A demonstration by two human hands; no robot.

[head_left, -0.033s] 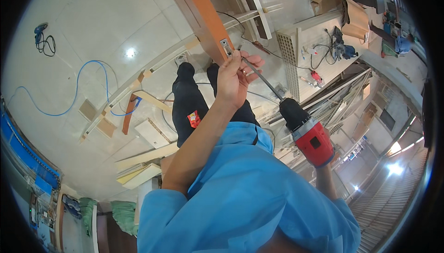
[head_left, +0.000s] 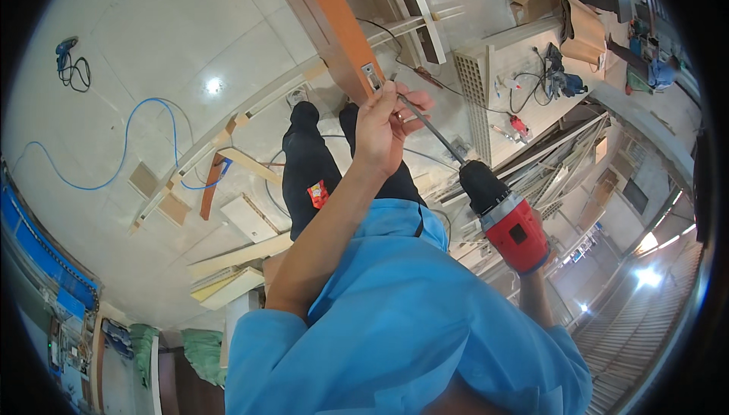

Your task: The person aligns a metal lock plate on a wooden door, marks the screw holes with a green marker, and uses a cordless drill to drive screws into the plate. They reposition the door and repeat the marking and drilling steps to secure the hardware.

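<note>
My right hand (head_left: 550, 251), mostly hidden behind the tool, grips a red and black cordless drill (head_left: 518, 233). From its black chuck, a long thin bit (head_left: 434, 132) runs up and left to my left hand (head_left: 382, 130). The thumb and forefinger of that hand are pinched together near the bit's tip; whatever lies between them is too small to make out. Just beyond these fingertips is the end of an orange-brown board (head_left: 332, 31), with a metal plate (head_left: 370, 75) set into its narrow face.
Beyond my right side stands a pale panel stack (head_left: 524, 66) bearing a dark corded power tool (head_left: 563, 81). Long strips (head_left: 558, 164) lie in a heap behind the drill. A blue hose (head_left: 127, 142) and a corded drill (head_left: 67, 54) lie on the floor at left.
</note>
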